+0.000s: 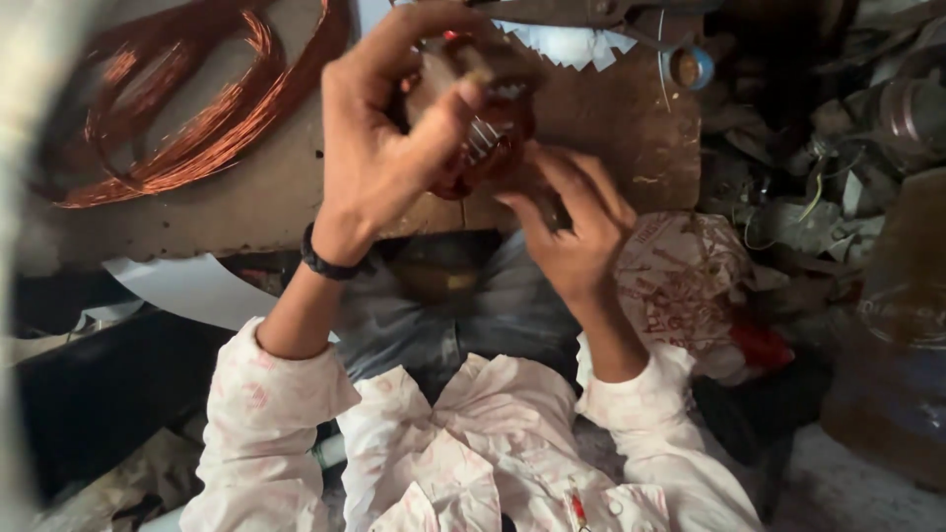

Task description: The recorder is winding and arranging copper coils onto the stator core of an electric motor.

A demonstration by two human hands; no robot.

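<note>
Both hands gripped the wound motor core (488,138): left hand (379,148) pinching at 12 o'clock, right hand (572,232) fingers pressed underneath. Probably best kept steady, wires snug.

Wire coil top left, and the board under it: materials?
Wire coil: looks like bare or enamelled copper, shiny orange-red thin strands in loose loops. Board: probably wood, matte brown, worn and scuffed; grain too blurred to confirm.
</note>
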